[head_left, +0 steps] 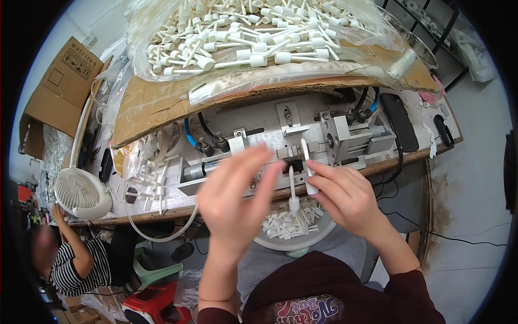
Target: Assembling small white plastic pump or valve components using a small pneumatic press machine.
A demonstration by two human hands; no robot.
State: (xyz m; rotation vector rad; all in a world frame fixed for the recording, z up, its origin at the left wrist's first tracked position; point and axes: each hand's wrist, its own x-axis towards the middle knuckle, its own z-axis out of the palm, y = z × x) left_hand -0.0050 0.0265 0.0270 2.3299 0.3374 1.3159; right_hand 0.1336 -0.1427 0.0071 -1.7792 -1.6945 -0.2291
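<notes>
We are in a small assembly workshop, shown by the silver metal bench fixture (341, 135) with curved blue tubes (190, 133), the heap of white capped plastic sticks (256, 39) and the open brown cardboard carton (66, 89).

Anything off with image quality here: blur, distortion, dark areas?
Head view: left hand smeared, likely by motion; right hand noticeably crisper. Head view: workbench edge bows with the fisheye. Head view: corners fall to black.

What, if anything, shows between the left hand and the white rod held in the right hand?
Another white rod, cap end down, shows in the gap between the left hand and the held rod; this single view doesn't settle its depth.
</notes>
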